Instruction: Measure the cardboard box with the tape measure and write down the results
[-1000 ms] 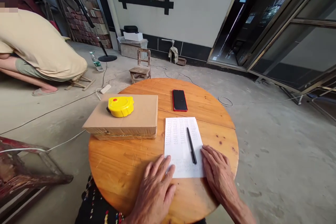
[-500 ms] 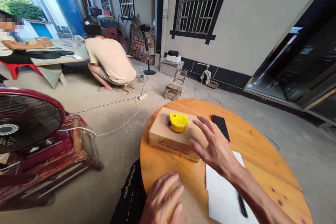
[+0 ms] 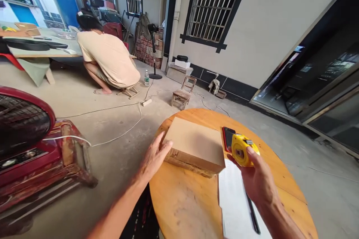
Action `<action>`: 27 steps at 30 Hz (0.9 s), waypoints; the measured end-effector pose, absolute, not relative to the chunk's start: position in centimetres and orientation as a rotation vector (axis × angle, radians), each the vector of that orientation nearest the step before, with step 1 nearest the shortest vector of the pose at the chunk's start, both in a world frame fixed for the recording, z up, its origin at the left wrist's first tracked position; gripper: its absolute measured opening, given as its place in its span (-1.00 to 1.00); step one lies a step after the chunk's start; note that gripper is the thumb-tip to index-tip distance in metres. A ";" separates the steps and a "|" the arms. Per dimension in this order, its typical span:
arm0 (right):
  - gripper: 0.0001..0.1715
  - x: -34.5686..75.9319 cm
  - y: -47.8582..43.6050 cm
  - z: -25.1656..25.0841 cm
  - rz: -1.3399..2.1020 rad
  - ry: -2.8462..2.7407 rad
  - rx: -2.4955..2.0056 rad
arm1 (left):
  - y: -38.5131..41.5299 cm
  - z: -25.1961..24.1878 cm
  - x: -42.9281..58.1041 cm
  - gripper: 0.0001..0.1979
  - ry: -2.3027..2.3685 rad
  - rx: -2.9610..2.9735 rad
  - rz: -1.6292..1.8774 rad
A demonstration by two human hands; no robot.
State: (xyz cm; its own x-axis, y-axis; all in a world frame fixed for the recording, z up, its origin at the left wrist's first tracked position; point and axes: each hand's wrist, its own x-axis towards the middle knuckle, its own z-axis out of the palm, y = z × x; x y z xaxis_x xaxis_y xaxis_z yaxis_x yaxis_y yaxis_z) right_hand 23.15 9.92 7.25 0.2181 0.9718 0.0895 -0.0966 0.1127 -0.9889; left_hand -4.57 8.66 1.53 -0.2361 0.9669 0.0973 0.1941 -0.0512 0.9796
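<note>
A yellow tape measure (image 3: pixel 243 151) is already in hand above the bench (image 3: pixel 185 201), with nothing visibly drawn out, the right hand (image 3: pixel 260 181) closing its fingers around it as the left hand (image 3: pixel 153 157) spreads parted fingers at a cardboard box's (image 3: pixel 195 142) left end.

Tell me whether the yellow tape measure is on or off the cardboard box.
Off: the right hand holds the yellow tape measure up, to the right of the cardboard box.

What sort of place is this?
Maybe a home's courtyard or work yard: there's a bare grey floor, a big barred window and stacked bricks.
</note>
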 end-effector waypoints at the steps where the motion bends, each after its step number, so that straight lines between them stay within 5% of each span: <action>1: -0.61 23.4 9.7 6.9 1.064 -0.944 -1.161 | 8.7 1.6 -4.2 -0.45 1.462 1.290 1.344; 6: -0.62 24.1 7.5 5.0 1.122 -0.835 -1.068 | 6.0 1.2 -3.0 -0.44 1.405 1.315 1.382; 14: -0.55 26.1 -0.8 -1.1 1.257 -0.729 -0.982 | -1.3 -6.3 -1.5 -0.39 1.657 1.143 1.458; 19: -0.52 24.7 0.7 -0.7 1.271 -0.682 -0.904 | 0.8 -4.7 -0.5 -0.48 1.739 1.219 1.411; 25: -0.29 28.2 -3.6 1.2 1.369 -0.935 -0.954 | -3.4 -2.7 -0.7 -0.25 1.971 1.248 1.448; 27: -0.24 28.8 -6.7 1.2 1.462 -1.105 -1.015 | -6.7 -2.8 0.0 -0.43 2.015 1.213 1.332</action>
